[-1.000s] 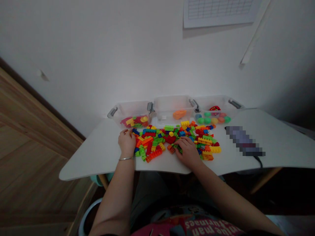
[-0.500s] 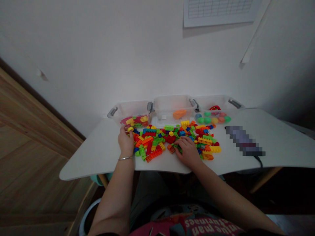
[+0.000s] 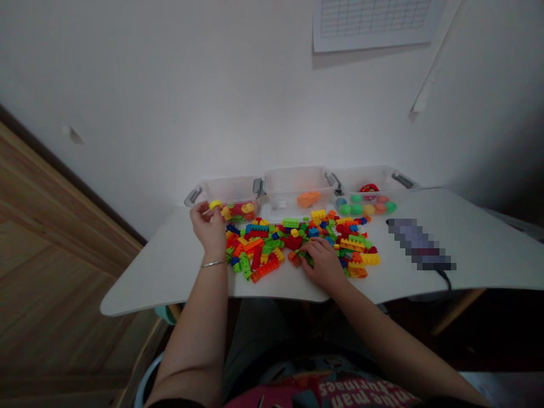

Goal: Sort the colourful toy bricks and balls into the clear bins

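My left hand [image 3: 208,225] is raised at the front of the left clear bin [image 3: 232,187], its fingers closed on a small yellow toy block [image 3: 216,204]. Inside that bin lie red, yellow and green pieces. My right hand [image 3: 323,262] rests on the right half of a heap of coloured building blocks [image 3: 266,248], fingers curled down over a few green ones. Whether it grips any of them I cannot tell. An orange block [image 3: 294,259] lies just left of its fingertips.
The middle bin [image 3: 297,180] holds an orange piece [image 3: 308,199]. In the right bin [image 3: 369,177] are green, orange and yellow egg-like pieces and a red item. A pixelated device [image 3: 420,243] with a cable lies on the white table [image 3: 165,272] at right.
My left hand has lifted away from the heap's left edge, up and left towards the left bin, with the yellow block. My right hand has stayed on the heap.
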A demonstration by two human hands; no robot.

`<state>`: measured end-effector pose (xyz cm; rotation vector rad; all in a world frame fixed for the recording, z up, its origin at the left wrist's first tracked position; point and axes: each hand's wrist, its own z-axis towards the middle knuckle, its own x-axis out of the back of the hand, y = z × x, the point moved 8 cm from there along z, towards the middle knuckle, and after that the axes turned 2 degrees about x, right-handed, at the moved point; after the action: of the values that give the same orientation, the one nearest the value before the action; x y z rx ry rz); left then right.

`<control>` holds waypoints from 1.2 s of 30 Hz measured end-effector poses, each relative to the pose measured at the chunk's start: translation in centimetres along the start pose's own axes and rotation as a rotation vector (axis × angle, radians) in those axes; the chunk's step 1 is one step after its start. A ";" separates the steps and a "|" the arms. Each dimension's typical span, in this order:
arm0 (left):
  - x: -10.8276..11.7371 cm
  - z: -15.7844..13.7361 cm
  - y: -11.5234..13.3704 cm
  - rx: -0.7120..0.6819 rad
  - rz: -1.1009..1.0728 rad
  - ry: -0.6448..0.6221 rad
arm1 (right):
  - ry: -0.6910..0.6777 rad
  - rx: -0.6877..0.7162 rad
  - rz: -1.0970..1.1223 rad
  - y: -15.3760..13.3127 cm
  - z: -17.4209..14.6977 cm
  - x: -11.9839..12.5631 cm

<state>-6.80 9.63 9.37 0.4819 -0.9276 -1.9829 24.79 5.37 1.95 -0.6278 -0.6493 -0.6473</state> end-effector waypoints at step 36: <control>-8.2 -0.2 3.6 -0.449 0.923 -0.713 | 0.000 0.009 -0.010 0.0 0.1 -0.1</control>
<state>-0.23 15.17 11.90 -0.8331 -0.8386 -1.3862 24.71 5.42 1.96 -0.6168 -0.6552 -0.6534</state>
